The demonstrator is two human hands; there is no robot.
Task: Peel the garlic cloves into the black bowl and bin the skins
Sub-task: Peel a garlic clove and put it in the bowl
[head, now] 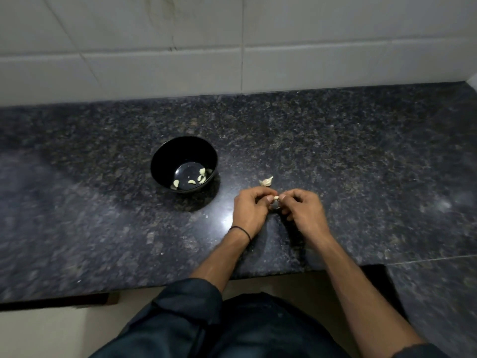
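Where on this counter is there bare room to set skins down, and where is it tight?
Bare counter lies left of the black bowl, behind it up to the tiled wall, and right of the right hand. Crowded: the strip right of the bowl, where the left hand and the right pinch a clove, a loose garlic piece just beyond.

Dark speckled granite countertop (361, 151) polished to a gloss, round black bowl (165, 156) at ten o'clock smooth and shiny, white ceramic wall tiles (154, 68) at twelve o'clock smooth, softly sheened, pale garlic piece (266, 181) dry, papery-skinned, dark cloth sleeve (188, 301) at six o'clock matt, creased
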